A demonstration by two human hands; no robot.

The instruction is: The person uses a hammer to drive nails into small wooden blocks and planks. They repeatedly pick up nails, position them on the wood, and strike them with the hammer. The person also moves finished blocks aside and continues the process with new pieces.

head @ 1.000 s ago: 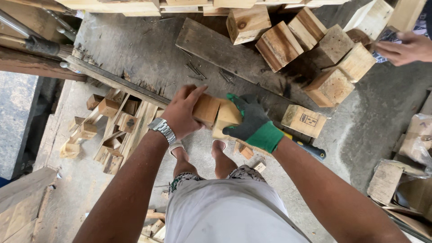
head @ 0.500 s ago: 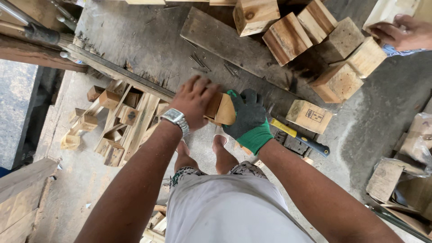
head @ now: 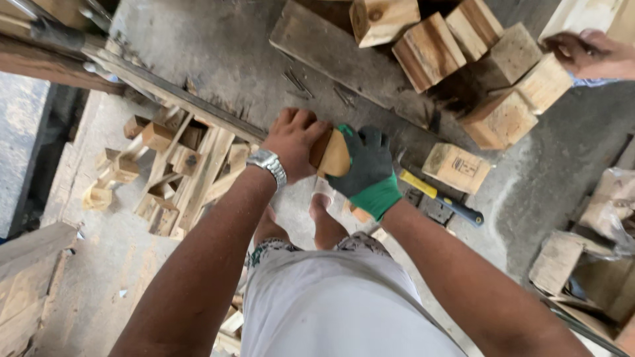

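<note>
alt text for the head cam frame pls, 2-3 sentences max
Seen from above, a bare left hand and a gloved right hand hold a wood block between them over a concrete floor. More blocks, a hammer and scrap wood lie around; another person's hand reaches in at top right.

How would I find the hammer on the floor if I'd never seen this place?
Start at the person's gloved right hand. Just past it, on the grey floor, sits a lone pale wood block. The hammer lies beside it: the only thing there with a yellow and dark blue handle, not wood.
</note>
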